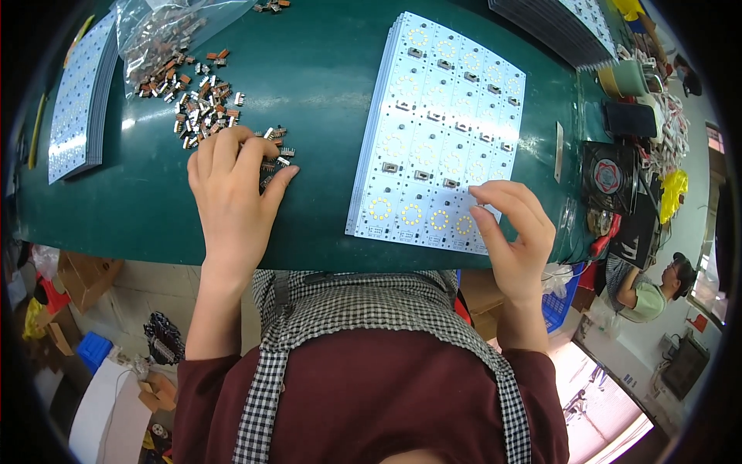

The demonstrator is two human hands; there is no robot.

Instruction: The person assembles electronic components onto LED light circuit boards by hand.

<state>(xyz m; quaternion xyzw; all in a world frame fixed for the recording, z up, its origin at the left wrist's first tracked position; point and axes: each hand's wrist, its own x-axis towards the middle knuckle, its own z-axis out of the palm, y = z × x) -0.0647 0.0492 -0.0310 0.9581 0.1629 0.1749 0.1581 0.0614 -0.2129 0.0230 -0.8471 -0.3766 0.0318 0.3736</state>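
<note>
My left hand [229, 174] is curled over the near edge of a loose pile of small slide switches [202, 108] with metal bodies and brown or white parts. One switch [283, 162] shows between its thumb and index finger. My right hand [519, 228] is at the lower right of a stack of white circuit boards [442, 139]. Its thumb and index fingertips nearly meet over the top board; whatever they pinch is hidden. Rings of yellow LEDs cover that board. Switches sit in its upper two rows and in part of the third row, left of my fingertips.
A clear plastic bag [166, 35] of switches lies behind the pile. Other board stacks stand at far left [81, 97] and far right [568, 31]. A black fan [610, 176] and a green cup [627, 77] are at the right edge. Another person [653, 290] sits beyond.
</note>
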